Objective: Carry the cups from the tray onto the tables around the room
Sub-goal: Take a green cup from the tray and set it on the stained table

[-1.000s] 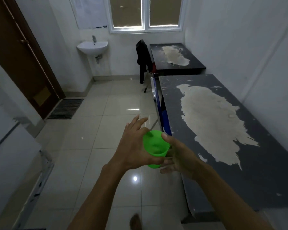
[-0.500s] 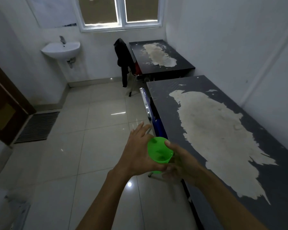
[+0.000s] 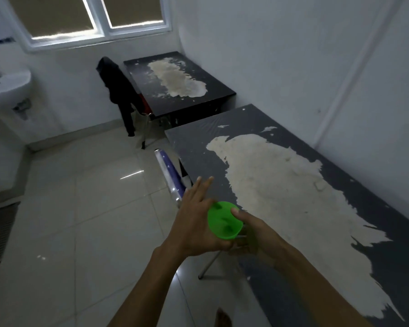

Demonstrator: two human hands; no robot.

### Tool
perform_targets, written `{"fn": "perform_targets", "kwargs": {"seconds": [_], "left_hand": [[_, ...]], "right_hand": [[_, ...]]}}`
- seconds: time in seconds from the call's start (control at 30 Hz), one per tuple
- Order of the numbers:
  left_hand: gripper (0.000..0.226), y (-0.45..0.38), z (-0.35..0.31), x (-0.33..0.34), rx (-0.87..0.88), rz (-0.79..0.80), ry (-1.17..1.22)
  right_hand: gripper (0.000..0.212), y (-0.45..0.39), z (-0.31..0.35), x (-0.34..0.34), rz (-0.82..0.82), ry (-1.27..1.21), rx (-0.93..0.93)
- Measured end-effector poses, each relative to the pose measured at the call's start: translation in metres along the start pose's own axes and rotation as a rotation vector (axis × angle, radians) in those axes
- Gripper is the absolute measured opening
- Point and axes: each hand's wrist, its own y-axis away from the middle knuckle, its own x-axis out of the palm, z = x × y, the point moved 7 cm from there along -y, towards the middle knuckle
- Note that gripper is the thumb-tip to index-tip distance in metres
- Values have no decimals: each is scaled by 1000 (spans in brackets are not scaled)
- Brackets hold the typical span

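A bright green plastic cup [image 3: 224,220] is held upright between both hands at the near left edge of the long dark table [image 3: 376,251]. My left hand [image 3: 196,223] cups its left side with the fingers stretched forward. My right hand [image 3: 250,232] grips the right side, thumb over the rim. The cup looks empty and sits in the air, over the table's edge. A large pale patch of worn surface [image 3: 281,197] covers the middle of that table. No tray is in view.
A second dark table [image 3: 217,90] with a similar pale patch stands by the window wall. A chair draped with dark clothing [image 3: 121,90] stands beside it. A blue chair back [image 3: 170,175] sits against the near table. A white sink [image 3: 5,83] hangs at left.
The view has swung right and moved closer to the near table. Both hands have carried the green cup rightward, from over the floor to the table's edge.
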Motion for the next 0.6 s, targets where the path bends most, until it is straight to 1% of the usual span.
{"fn": "perform_targets", "kwargs": {"seconds": [0.17,0.27,0.43,0.53,0.6], "left_hand": [[80,-51,11,30,71,79,69],[81,-71,14,51,123,99,145],[81,-103,20,87,198,162,235],[82,-119,25,107,246,201,262],[81,-131,27,120,266,234,297]], "right_hand": [[53,-19,16,-33,-108,-59,-1],[48,-24,16,-52,-169,-108,10],[53,-29,10,-80,-298,-172,41],[50,-29,8,-91,-357,-201,41],[54,-30,6,-99,-408,-229,34]]}}
